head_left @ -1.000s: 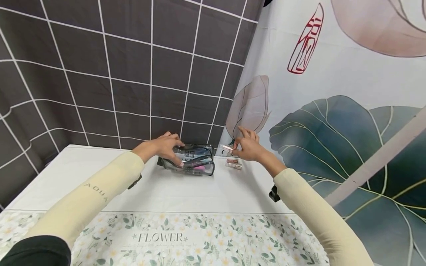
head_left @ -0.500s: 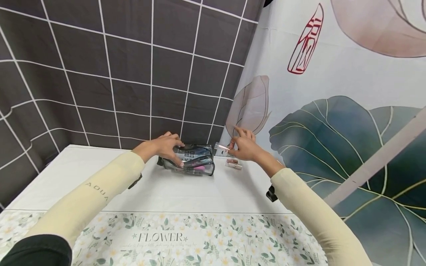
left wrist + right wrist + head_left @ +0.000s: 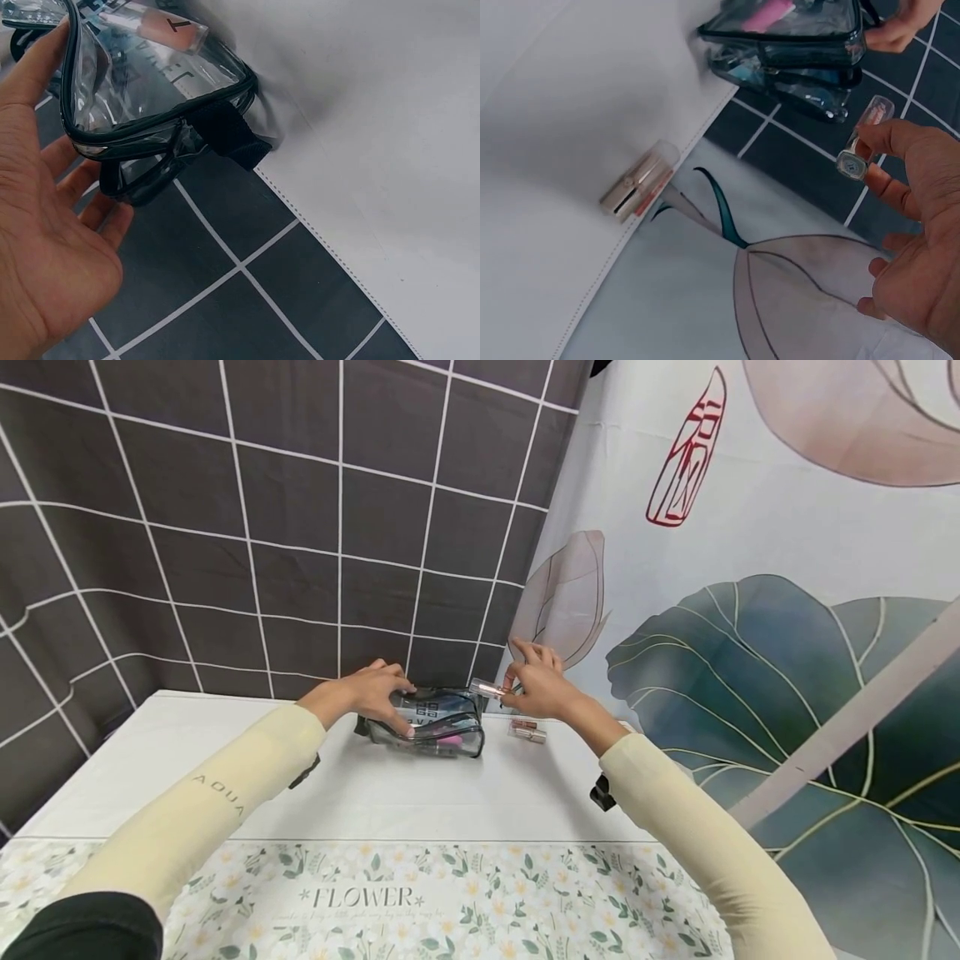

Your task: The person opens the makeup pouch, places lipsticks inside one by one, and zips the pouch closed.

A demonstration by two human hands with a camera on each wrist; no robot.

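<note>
A clear cosmetic pouch with black trim lies on the white table, the left hand gripping its left part between thumb and fingers. Inside it, the left wrist view shows a tube with a peach-coloured part, and the right wrist view a pink item. The right hand pinches a lipstick with a clear cap between thumb and forefinger, its capped end pointing at the pouch's right end. Below that hand, more lipsticks lie side by side on the table.
The white tabletop meets a dark grid-patterned cloth at the back. A white cloth with leaf and petal prints hangs on the right. A floral mat marked FLOWER covers the front.
The right hand has moved left with the lipstick, bringing it from beside the pouch to its right end. The left hand and pouch have stayed in place.
</note>
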